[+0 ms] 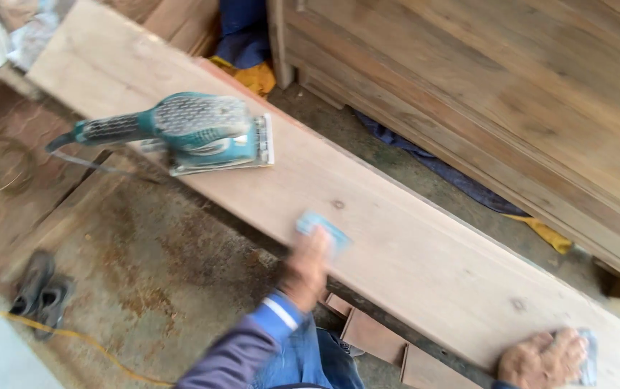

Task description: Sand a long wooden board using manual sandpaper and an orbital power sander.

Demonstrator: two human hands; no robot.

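A long pale wooden plank (411, 252) runs diagonally from upper left to lower right. A teal electric sander (194, 133) rests on it near the upper left, with nobody holding it. My left hand (305, 270), blurred and in a blue sleeve, is at the plank's near edge and grips a small light-blue sheet (322, 230), perhaps sandpaper. My right hand (540, 359) lies on the plank at the lower right, fingers over a blue-grey piece (588, 356) pressed to the wood.
Large wooden panels (511, 94) lean at the upper right, with blue cloth (439, 169) and yellow cloth (547, 234) under them. A pair of dark shoes (39, 292) and a yellow cable (72, 337) lie on the stained concrete floor. Small boards (375, 335) sit below the plank.
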